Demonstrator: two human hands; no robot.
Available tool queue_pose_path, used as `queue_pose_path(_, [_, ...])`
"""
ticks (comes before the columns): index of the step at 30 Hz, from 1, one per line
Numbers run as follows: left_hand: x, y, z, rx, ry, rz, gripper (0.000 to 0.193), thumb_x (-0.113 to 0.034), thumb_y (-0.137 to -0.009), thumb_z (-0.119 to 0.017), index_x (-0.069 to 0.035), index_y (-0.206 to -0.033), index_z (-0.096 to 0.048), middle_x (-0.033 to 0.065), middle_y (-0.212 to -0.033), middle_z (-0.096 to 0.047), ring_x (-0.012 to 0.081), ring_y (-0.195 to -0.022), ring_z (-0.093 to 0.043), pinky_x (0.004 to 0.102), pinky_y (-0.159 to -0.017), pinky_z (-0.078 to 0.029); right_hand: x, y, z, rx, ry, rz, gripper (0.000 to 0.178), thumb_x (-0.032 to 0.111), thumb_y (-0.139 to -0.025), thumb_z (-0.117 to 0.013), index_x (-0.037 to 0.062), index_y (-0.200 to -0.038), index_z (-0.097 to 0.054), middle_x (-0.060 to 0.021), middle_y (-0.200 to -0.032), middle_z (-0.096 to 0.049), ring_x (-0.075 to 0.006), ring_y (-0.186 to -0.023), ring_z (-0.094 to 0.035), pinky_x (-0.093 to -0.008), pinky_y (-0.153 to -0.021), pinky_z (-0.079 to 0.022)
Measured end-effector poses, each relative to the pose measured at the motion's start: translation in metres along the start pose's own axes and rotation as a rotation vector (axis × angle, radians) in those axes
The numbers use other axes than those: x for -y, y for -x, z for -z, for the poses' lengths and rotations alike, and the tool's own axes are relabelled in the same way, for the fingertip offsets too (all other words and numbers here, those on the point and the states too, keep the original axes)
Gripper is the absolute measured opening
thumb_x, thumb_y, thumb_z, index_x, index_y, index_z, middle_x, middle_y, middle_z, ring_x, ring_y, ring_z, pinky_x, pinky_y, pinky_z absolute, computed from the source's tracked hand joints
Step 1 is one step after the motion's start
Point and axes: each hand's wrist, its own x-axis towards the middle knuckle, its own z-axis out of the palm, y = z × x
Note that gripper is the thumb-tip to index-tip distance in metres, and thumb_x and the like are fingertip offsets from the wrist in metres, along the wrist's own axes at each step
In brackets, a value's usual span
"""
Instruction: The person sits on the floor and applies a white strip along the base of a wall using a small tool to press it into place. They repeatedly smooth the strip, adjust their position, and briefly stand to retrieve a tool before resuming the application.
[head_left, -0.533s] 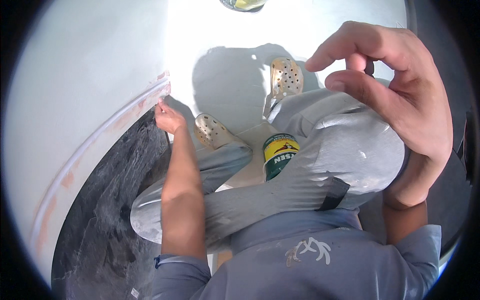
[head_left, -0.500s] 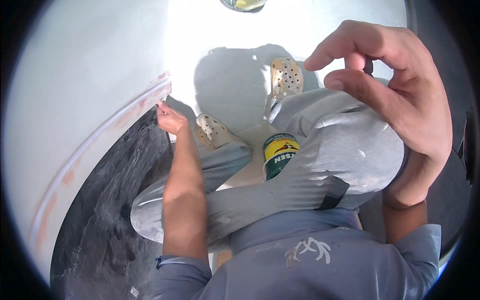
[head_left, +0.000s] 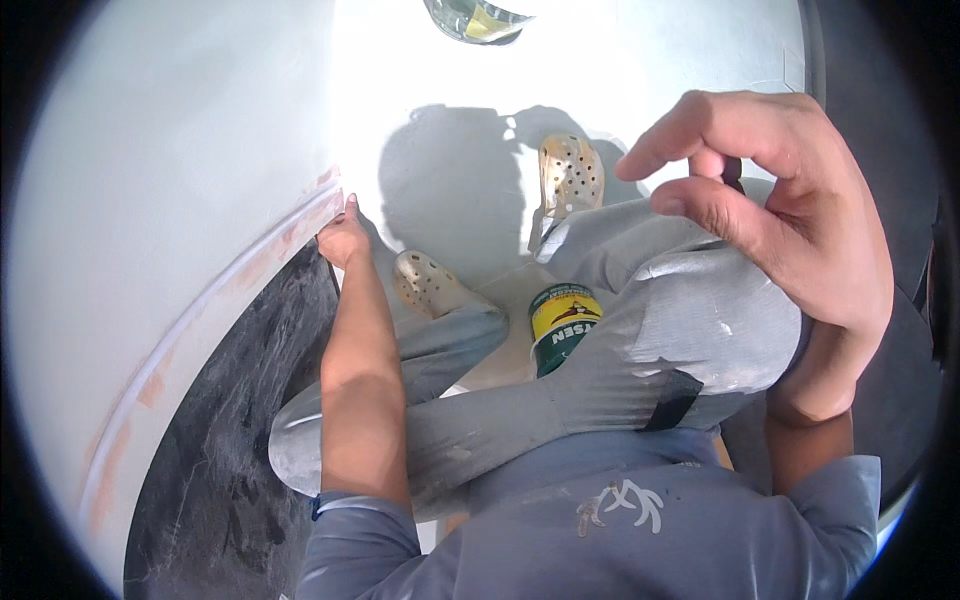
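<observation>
My left hand (head_left: 344, 242) is at the far end of a pale strip (head_left: 205, 298) that runs along the wall. Its thumb points up against the strip's end, and the other fingers are curled in, largely hidden. Whether they grip the strip or some small thing cannot be made out. Raised over my right knee, my right hand (head_left: 765, 190) has its thumb and forefinger curved apart, with a gap and nothing visible between them. A dark spot shows between its fingers, too unclear to name.
Between my legs stands a green and yellow paint can (head_left: 563, 325). A dark bucket (head_left: 478, 20) is on the sunlit floor ahead. Black marbled flooring (head_left: 235, 450) lies below the strip. My feet are in perforated clogs (head_left: 572, 175). Reddish-brown smears (head_left: 150, 388) mark the wall's lower edge.
My left thumb has straightened upward at the strip's end, where it was bent in a pinch before. My right hand keeps its curved pose. The view has shifted slightly, showing more of the bucket.
</observation>
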Motion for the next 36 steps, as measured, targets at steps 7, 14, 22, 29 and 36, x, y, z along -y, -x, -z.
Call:
queue_pose_path(7, [0.003,-0.002,-0.005,-0.071,0.093,0.063,0.062,-0.061,-0.087,-0.081,-0.001,-0.103,-0.083,0.0204,-0.104,-0.080,0.0372,-0.096,-0.076,0.0459,-0.091,-0.058,-0.002,-0.012,-0.012,-0.031,-0.035,-0.036,0.012,0.007,-0.089,-0.079,-0.0003,-0.098,-0.076,-0.0070,-0.085,-0.074,-0.0143,-0.064,-0.051,-0.0307,-0.063,-0.044])
queue_pose_path(14, [0.001,0.013,0.025,-0.125,0.057,-0.030,0.067,-0.063,-0.095,-0.069,0.002,-0.089,-0.082,0.0241,-0.086,-0.077,0.0416,-0.080,-0.074,0.0499,-0.076,-0.057,0.006,-0.007,-0.005,-0.021,0.007,0.000,0.012,0.002,-0.088,-0.076,-0.0003,-0.100,-0.076,-0.0043,-0.080,-0.068,-0.0135,-0.065,-0.047,-0.0301,-0.063,-0.041])
queue_pose_path(22, [0.034,0.028,0.067,-0.153,0.122,-0.113,0.063,-0.057,-0.103,-0.061,0.002,-0.087,-0.076,0.0283,-0.084,-0.072,0.0472,-0.079,-0.069,0.0540,-0.075,-0.052,0.004,0.011,0.000,-0.064,-0.043,0.099,0.017,0.002,-0.094,-0.070,0.0004,-0.111,-0.074,0.0005,-0.072,-0.044,-0.0087,-0.069,-0.046,-0.0291,-0.063,-0.041])
queue_pose_path(29, [0.049,0.043,0.121,0.708,0.209,-0.052,0.009,-0.009,-0.084,-0.077,-0.008,-0.093,-0.077,0.0024,-0.080,-0.074,0.0103,-0.060,-0.055,0.0274,-0.050,-0.039,0.005,0.032,-0.001,-0.026,-0.190,0.187,0.030,-0.009,-0.093,-0.058,-0.0016,-0.117,-0.075,-0.0059,-0.086,-0.069,-0.0128,-0.083,-0.064,-0.0293,-0.082,-0.055])
queue_pose_path(36, [-0.007,0.094,0.205,0.720,-0.088,-0.474,0.027,-0.022,-0.093,-0.079,-0.005,-0.076,-0.067,0.0016,-0.070,-0.067,0.0110,-0.061,-0.053,0.0315,-0.057,-0.043,0.006,0.052,0.005,-0.009,-0.189,0.190,0.038,-0.012,-0.087,-0.057,0.0023,-0.116,-0.077,-0.0099,-0.089,-0.074,-0.0162,-0.085,-0.072,-0.0322,-0.081,-0.060])
